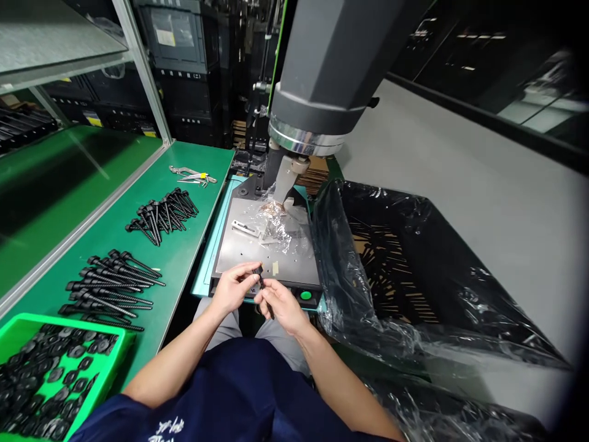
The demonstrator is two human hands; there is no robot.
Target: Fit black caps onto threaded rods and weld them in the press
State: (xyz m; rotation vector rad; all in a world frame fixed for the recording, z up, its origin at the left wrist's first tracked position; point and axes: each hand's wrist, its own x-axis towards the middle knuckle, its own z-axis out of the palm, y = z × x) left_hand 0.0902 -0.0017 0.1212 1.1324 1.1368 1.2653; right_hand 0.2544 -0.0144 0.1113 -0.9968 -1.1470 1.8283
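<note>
Between my two hands is a dark screw with a black head, tilted, in front of the machine's metal plate (pixel 239 255). My left hand (pixel 234 287) pinches the black head (pixel 258 270) at the screw's upper end. Just right of it and slightly lower, my right hand (pixel 281 304) has its fingers closed round the shaft. Part of the shaft is hidden by my fingers. Above the plate, the machine's pale tip (pixel 284 181) is wrapped in clear plastic film. A small slotted metal bar (pixel 245 229) lies on the plate.
Two piles of black screws (pixel 163 215) (pixel 110 285) lie on the green table (pixel 184 153), with pliers (pixel 191 173) behind. A green bin (pixel 117 356) of black round parts stands at lower left. A black-lined box (pixel 340 245) holding screws is at right. A green button (pixel 305 295) sits on the machine base.
</note>
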